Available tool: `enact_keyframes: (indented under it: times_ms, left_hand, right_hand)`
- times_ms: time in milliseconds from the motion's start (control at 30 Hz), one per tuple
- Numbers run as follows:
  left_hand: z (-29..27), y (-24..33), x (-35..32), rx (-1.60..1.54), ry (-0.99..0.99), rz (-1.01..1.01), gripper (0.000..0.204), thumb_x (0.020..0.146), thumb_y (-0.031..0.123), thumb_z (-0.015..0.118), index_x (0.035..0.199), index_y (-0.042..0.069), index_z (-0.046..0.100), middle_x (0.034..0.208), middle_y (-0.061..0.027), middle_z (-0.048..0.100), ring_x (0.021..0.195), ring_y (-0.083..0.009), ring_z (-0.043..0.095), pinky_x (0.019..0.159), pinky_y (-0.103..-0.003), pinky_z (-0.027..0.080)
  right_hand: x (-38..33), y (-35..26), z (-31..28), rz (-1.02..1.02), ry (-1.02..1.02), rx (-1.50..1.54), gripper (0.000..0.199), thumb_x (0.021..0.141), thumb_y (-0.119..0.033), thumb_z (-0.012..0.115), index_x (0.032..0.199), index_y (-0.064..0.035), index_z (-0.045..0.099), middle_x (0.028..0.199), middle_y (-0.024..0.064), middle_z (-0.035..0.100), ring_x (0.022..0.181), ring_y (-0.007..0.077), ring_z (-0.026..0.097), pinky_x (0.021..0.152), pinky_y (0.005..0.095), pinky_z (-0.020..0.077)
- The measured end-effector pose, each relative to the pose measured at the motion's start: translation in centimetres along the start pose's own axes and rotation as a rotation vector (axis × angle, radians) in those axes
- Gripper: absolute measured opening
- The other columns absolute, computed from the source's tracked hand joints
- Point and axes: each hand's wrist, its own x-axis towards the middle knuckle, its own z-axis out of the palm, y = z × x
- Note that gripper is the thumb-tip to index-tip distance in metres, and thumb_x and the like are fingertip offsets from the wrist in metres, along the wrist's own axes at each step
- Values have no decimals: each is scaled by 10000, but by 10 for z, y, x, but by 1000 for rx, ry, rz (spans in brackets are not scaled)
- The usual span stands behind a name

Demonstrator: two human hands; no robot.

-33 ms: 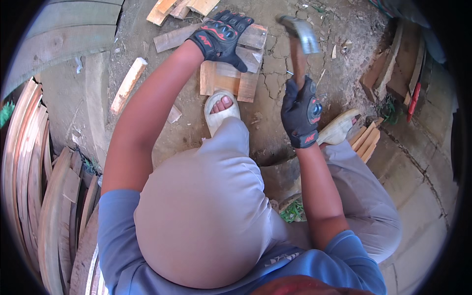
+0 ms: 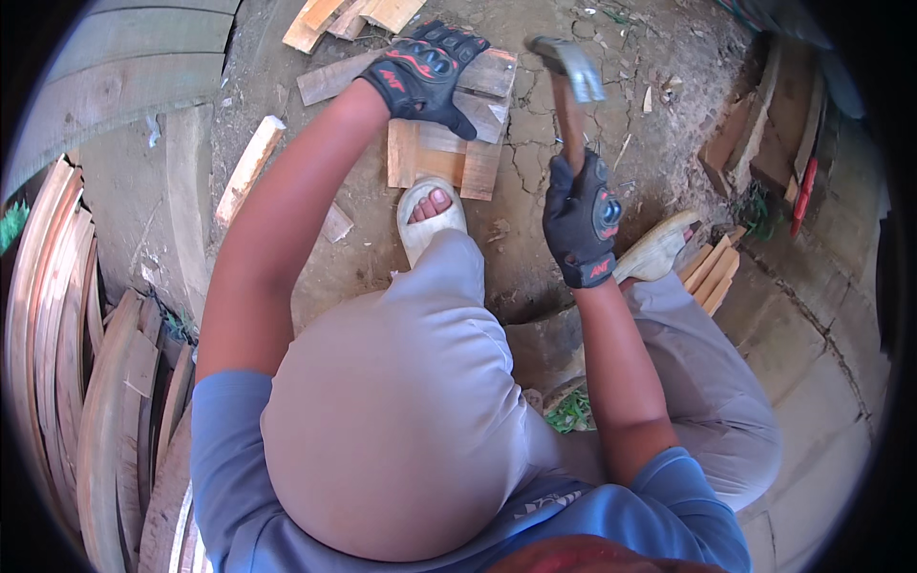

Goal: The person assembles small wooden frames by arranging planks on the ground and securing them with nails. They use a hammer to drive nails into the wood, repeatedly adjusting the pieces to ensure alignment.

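My right hand point(image 2: 583, 220), in a black glove with red trim, is wrapped round the wooden handle of a claw hammer point(image 2: 570, 119). The hammer's metal head points away from me, off the ground and right of a small assembly of boards point(image 2: 482, 167). My left hand point(image 2: 428, 74), gloved alike, lies over the far left part of these boards, its fingers stretched out and the thumb apart. The boards cross one another on the dirt, and the glove hides part of them. My left foot in a pale sandal point(image 2: 430, 215) stands at their near edge.
Loose wood offcuts point(image 2: 353, 14) lie beyond the boards, and a single block point(image 2: 250, 170) lies to the left. Long planks point(image 2: 105, 420) are stacked at the near left. More timber point(image 2: 764, 124) and a red tool-like object point(image 2: 804, 196) are at the far right. Small sticks point(image 2: 712, 272) lie beside my right foot.
The hammer has shifted slightly left, its head moving left and a little away from me with my right hand. My left hand has barely moved left.
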Motion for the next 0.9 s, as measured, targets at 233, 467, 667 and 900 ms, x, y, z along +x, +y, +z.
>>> enact_keyframes:
  times_ms: [233,467,667,900]
  left_hand:
    - [30,-15,5,-6,88,-46,801,983,659,664,1598,162,535,1557,-160,609,1410,-371,602,1207,-484,463]
    - [26,-9,11,12,83,-121,745,976,696,641,1548,221,599,1510,-119,657,1360,-350,644,1149,-484,509]
    - [26,-5,15,15,94,-126,732,980,698,630,1541,229,604,1519,-114,652,1373,-341,637,1169,-489,495]
    - [24,-23,17,-26,-15,-31,772,990,666,646,1590,193,534,1577,-136,592,1437,-362,577,1212,-499,457]
  right_hand:
    - [-10,25,17,37,17,-18,334,1117,-345,582,1202,-24,616,939,291,690,822,503,700,686,568,527]
    - [4,16,5,133,-53,14,365,1132,-362,546,1212,-12,614,982,298,682,845,513,693,710,571,535]
    - [3,22,11,91,-12,-28,330,1132,-342,552,1203,-25,611,941,273,683,822,505,690,692,562,530]
    - [7,-12,-3,-5,10,-1,291,1109,-310,595,1207,-38,620,900,266,694,786,495,699,672,569,529]
